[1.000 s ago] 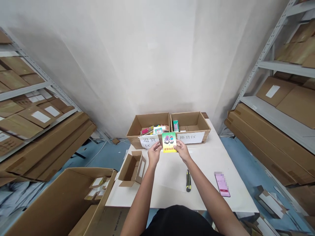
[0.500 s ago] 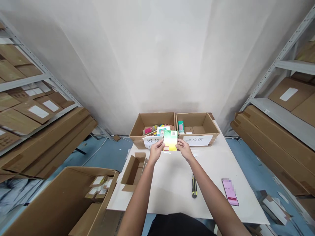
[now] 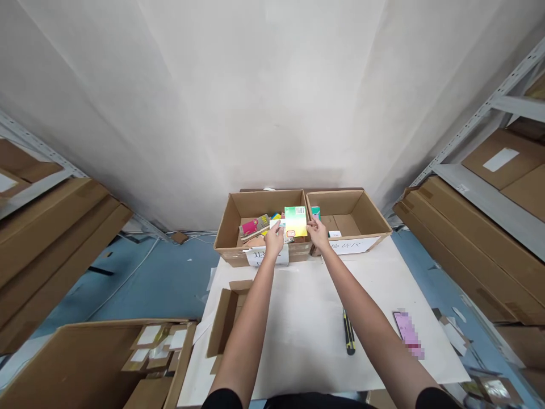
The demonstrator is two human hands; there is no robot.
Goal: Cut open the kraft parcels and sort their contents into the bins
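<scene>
1. One thin, rectangular, green-and-yellow booklet (image 3: 295,218) with a printed barcode, raised over the contents of the left-hand bin; the right hand (image 3: 317,233) grips its right edge.
2. One small, flat white item (image 3: 272,222), just left of the booklet, at the fingertips of the left hand (image 3: 275,240); whether that hand pinches it or the booklet cannot be told.
3. Two hands, level and palms inward, fingers directed forward; two bare forearms extend from black sleeves and converge toward the booklet.
4. Two open brown cardboard bins, side by side: one (image 3: 227,257) beneath and left of the grip, holding several small coloured goods; one (image 3: 340,200) to its right, with one green box (image 3: 315,211) visible. Each bears one white paper label.
5. One small open brown carton (image 3: 220,325), left of the grip and nearer the body.
6. One black-and-yellow utility knife (image 3: 349,334) and one pink-screened phone (image 3: 407,330), right of the grip and nearer the body, on one white table (image 3: 306,324).
</scene>
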